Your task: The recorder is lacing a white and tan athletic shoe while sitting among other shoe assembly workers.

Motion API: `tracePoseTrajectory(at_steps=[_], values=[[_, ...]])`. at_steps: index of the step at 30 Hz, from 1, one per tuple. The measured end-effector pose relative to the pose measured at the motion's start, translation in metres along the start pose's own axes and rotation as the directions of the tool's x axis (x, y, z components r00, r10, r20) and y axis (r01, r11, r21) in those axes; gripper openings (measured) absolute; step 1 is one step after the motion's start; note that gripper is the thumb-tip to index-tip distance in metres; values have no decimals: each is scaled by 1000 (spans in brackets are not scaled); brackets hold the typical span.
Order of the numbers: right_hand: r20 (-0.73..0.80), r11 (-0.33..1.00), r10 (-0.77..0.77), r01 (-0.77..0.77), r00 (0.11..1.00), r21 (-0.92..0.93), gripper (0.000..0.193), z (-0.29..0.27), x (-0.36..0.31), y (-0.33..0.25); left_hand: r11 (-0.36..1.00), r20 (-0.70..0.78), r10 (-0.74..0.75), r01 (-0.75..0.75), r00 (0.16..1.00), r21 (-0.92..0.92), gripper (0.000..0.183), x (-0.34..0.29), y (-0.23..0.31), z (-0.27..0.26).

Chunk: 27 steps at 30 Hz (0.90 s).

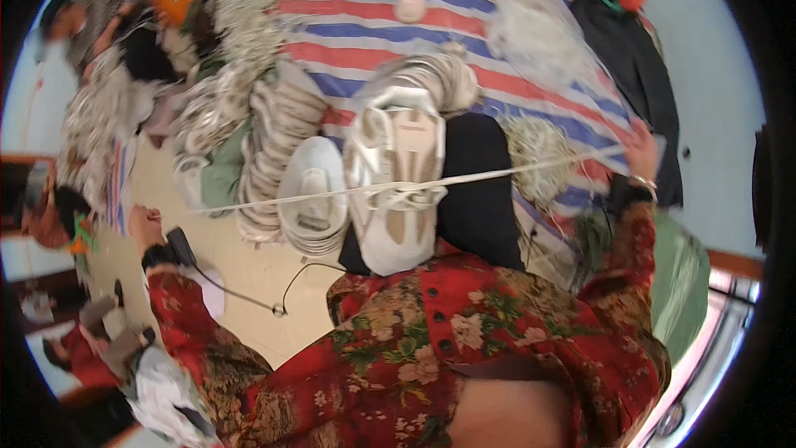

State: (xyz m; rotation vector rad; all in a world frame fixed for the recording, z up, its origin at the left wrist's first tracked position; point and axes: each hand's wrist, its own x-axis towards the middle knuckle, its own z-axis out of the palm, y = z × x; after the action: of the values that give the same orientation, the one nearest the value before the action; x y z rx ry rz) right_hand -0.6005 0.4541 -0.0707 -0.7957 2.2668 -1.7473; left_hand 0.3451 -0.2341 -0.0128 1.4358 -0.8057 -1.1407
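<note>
White cord [464,176] pulled taut from left to right, thin, pale and flat, crossing over a white shoe sole [398,191] on the lap. At far left, left hand [145,224] clenched into a fist around the cord's end, a black device [180,245] just beside it. Near the middle, two stacks of white soles [308,191] on the floor, uncountable within. At right, right hand [640,149] raised, fingers closed on the cord's other end. One cord, two hands.
</note>
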Motion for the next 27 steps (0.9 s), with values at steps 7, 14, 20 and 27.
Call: tracePoseTrajectory(at_steps=[7, 14, 20, 27], values=[[654, 936, -20, -216, 756, 279, 23, 219, -62, -154, 945, 797, -179, -126, 576, 303, 15, -269, -66, 236], [908, 996, 82, 5, 410, -92, 21, 288, -129, -224, 349, 997, 75, -937, 17, -11, 22, -440, -46, 288], [759, 793, 285, -588, 585, 156, 19, 294, -104, -205, 492, 995, -31, -865, 94, 97, 28, -430, -54, 291], [780, 372, 345, -839, 522, 397, 18, 289, -91, -163, 786, 965, -256, -568, 58, 243, 19, -397, -53, 299]])
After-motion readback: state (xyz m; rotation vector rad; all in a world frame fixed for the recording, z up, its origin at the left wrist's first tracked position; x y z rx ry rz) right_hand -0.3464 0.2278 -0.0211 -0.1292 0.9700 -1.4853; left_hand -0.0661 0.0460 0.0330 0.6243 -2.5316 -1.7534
